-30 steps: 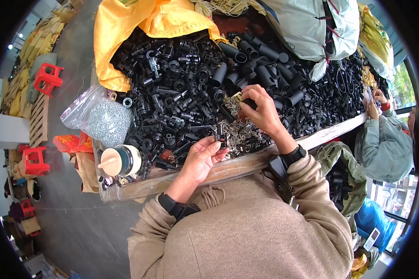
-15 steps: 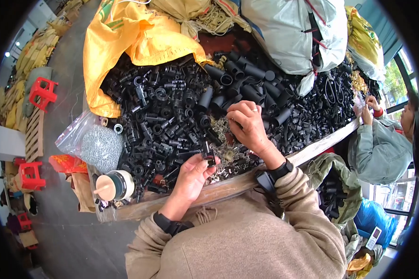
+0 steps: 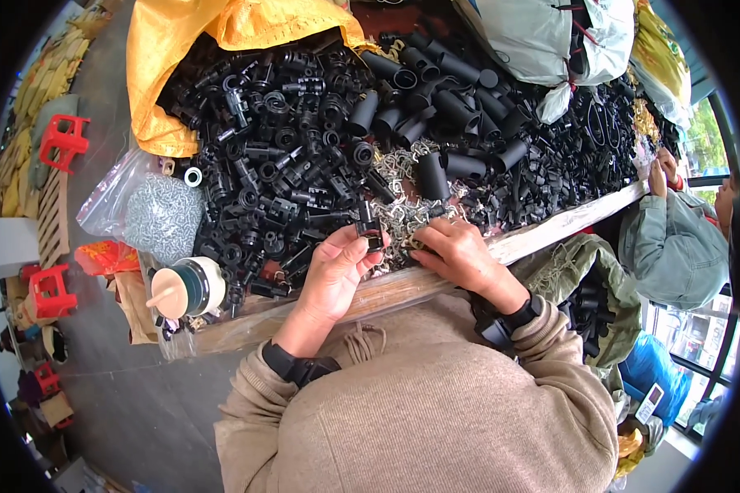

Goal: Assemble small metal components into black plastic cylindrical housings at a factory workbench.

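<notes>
My left hand (image 3: 330,273) pinches a small black plastic fitting (image 3: 368,217) upright between thumb and fingers, just over the near edge of the table. Close by on the right, my right hand (image 3: 462,256) is bent down with its fingers curled together at the loose small metal pieces (image 3: 397,174). Whatever lies between those fingertips is hidden. Similar black fittings (image 3: 263,164) are heaped to the left of the metal pieces. Beyond my right hand lie black tubes (image 3: 432,177), some on their sides.
A wooden rail (image 3: 395,289) edges the table. At left stand a round container with a handled lid (image 3: 191,287) and a clear bag of screws (image 3: 163,218). A yellow sack (image 3: 160,107) spills fittings at the back. On the right, a person in a green jacket (image 3: 674,246) works with both hands.
My right hand has come down and nearer, from above the pile to the metal pieces by the rail. The left keeps its fitting. One tube now stands where that hand was. The view has shifted.
</notes>
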A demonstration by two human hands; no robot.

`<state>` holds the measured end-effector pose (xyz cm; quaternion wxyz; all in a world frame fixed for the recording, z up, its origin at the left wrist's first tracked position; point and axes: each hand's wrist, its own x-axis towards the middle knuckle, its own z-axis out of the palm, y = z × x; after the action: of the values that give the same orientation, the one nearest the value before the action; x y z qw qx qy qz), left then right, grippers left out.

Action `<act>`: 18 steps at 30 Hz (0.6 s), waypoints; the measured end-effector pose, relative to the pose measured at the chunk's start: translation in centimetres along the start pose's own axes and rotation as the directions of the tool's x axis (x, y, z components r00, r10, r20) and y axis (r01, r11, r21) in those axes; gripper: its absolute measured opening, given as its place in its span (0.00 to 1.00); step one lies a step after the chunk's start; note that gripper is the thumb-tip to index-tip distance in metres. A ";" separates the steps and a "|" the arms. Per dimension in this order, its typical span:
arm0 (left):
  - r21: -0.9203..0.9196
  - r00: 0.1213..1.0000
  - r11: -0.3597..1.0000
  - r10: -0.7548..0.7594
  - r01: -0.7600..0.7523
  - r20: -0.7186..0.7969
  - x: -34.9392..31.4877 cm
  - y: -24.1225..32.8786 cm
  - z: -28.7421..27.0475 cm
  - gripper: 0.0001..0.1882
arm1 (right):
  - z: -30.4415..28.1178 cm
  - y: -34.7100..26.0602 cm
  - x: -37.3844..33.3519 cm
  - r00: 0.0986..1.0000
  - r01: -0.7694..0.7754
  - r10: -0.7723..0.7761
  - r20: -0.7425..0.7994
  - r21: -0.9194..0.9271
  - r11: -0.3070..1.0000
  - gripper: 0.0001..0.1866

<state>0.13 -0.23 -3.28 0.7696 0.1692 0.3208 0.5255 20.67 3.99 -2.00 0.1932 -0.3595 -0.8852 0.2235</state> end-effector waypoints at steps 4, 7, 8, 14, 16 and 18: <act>-0.011 1.000 1.000 -0.006 0.006 0.015 -0.2 -0.1 0.0 0.10 | 0.5 0.1 0.1 0.999 -0.007 0.008 -0.039 0.028 1.000 0.09; 0.000 1.000 1.000 -0.011 0.011 0.007 -0.6 -0.2 0.1 0.11 | 0.2 0.1 0.2 0.992 -0.057 0.076 -0.102 0.179 0.982 0.06; 0.001 1.000 1.000 -0.029 0.029 -0.002 -0.9 -0.3 0.1 0.11 | 0.0 0.1 0.0 0.987 -0.109 0.142 -0.077 0.333 0.936 0.05; 0.041 0.998 0.997 -0.062 0.062 0.000 -0.1 -0.2 0.3 0.13 | -1.5 -0.7 1.5 0.950 -0.237 0.288 0.116 0.870 0.433 0.09; 0.036 0.995 0.994 -0.100 0.100 -0.003 -0.3 -0.7 0.2 0.13 | -1.5 -1.2 1.3 0.949 -0.251 0.285 0.136 0.873 0.419 0.09; 0.036 0.987 0.986 -0.163 0.163 0.007 -0.2 -0.9 0.2 0.14 | -1.4 -1.5 1.3 0.950 -0.261 0.269 0.158 0.877 0.404 0.09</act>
<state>0.82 -0.79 -3.63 0.8084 0.1586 0.3392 0.4542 19.67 4.33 0.25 0.3179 -0.3410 -0.5672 0.6789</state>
